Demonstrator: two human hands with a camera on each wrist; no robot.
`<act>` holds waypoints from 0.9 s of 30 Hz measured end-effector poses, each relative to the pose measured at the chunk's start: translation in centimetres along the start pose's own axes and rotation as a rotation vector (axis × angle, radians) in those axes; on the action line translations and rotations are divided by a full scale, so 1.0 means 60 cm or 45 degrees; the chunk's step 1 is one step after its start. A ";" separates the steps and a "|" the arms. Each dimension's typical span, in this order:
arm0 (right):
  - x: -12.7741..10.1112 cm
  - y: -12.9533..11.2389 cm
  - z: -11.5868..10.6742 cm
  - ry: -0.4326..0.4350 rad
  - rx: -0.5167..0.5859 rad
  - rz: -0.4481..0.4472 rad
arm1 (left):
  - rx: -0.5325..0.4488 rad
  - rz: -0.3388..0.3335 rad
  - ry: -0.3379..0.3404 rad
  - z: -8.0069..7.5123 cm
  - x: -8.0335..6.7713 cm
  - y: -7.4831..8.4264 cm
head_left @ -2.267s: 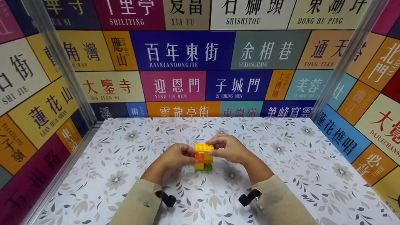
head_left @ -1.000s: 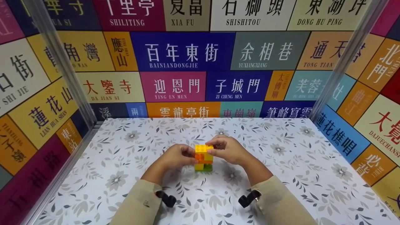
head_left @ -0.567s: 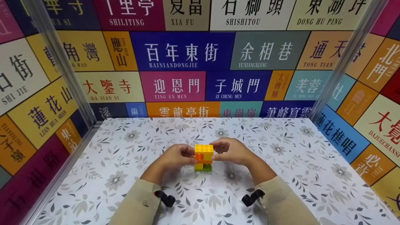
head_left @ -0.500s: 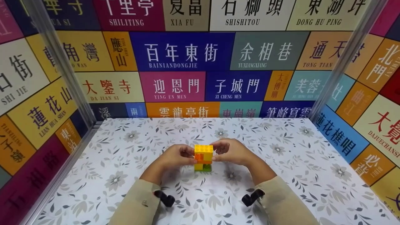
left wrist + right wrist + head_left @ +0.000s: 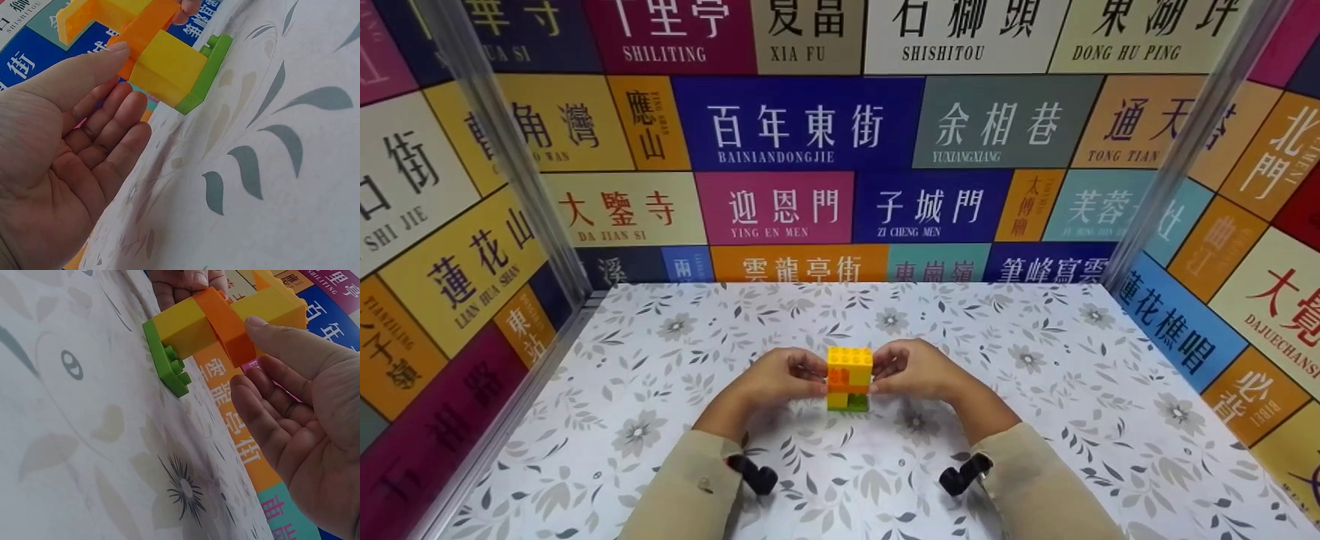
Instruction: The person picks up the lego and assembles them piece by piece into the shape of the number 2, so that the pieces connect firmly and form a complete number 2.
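Observation:
A small stack of toy building bricks (image 5: pixel 850 375) stands upright on the table. Its green base plate (image 5: pixel 164 365) has bare studs at one end and carries a yellow brick (image 5: pixel 169 64). Across that lies an orange brick (image 5: pixel 222 323), and more yellow bricks (image 5: pixel 850 357) form the top. My left hand (image 5: pixel 780 377) holds the orange layer from the left, thumb on its near side. From the right, my right hand (image 5: pixel 919 375) holds the same layer, thumb against its end. The far-side fingertips are partly hidden behind the bricks.
A white tablecloth (image 5: pixel 682 465) with grey leaves and flowers covers the table. Panels (image 5: pixel 810 124) printed with large characters stand behind and at both sides, with metal posts (image 5: pixel 521 150) at the corners. Black wrist cameras (image 5: pixel 757 476) sit at both cuffs.
My right hand has come down from the top yellow brick to the orange layer. The top brick, slightly raised at first, now sits flush. My left hand has hardly moved.

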State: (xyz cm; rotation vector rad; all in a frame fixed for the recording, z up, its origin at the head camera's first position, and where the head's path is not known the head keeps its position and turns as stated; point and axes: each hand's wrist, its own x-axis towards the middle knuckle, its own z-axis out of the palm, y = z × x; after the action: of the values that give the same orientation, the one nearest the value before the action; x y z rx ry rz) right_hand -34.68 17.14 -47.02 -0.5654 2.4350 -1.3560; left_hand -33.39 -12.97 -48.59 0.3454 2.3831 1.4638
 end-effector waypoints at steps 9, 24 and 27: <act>0.003 0.003 0.003 0.016 0.049 0.018 | -0.039 -0.051 -0.019 0.000 0.000 0.003; 0.013 0.005 0.011 0.196 0.244 0.148 | -0.211 -0.165 0.143 0.020 0.011 0.012; 0.016 0.005 0.016 0.234 0.275 0.148 | -0.226 -0.148 0.201 0.024 0.015 0.010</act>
State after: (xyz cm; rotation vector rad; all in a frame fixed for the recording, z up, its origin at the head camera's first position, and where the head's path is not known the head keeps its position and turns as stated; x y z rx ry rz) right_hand -35.13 16.13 -47.80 -0.2523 2.3733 -1.6574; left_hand -33.61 -11.21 -48.79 0.0491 2.3229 1.6876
